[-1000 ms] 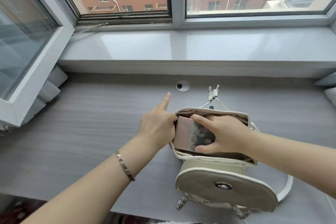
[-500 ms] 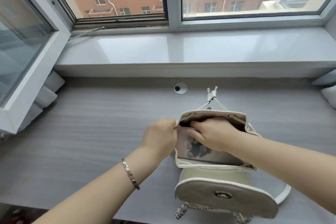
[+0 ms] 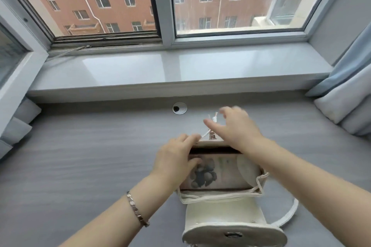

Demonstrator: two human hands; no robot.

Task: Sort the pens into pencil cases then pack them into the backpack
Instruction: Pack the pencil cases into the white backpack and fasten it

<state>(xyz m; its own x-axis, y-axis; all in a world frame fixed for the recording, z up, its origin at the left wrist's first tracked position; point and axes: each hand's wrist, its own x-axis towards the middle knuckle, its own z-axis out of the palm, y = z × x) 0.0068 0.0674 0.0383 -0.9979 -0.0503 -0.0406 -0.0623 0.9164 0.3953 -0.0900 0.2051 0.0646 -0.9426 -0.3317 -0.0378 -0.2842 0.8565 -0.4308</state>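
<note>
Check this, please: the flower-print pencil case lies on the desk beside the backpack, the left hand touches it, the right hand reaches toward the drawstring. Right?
Not quite. In the head view the pencil case sits inside the open backpack, not beside it. The left hand touches it and the right hand reaches toward the drawstring, as you said.

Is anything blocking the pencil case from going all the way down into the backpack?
Nothing visible does. The pencil case sits in the open mouth of the backpack, flap folded clear toward the camera. The left hand is at its left end, the right hand beyond the mouth near the drawstring.
</note>
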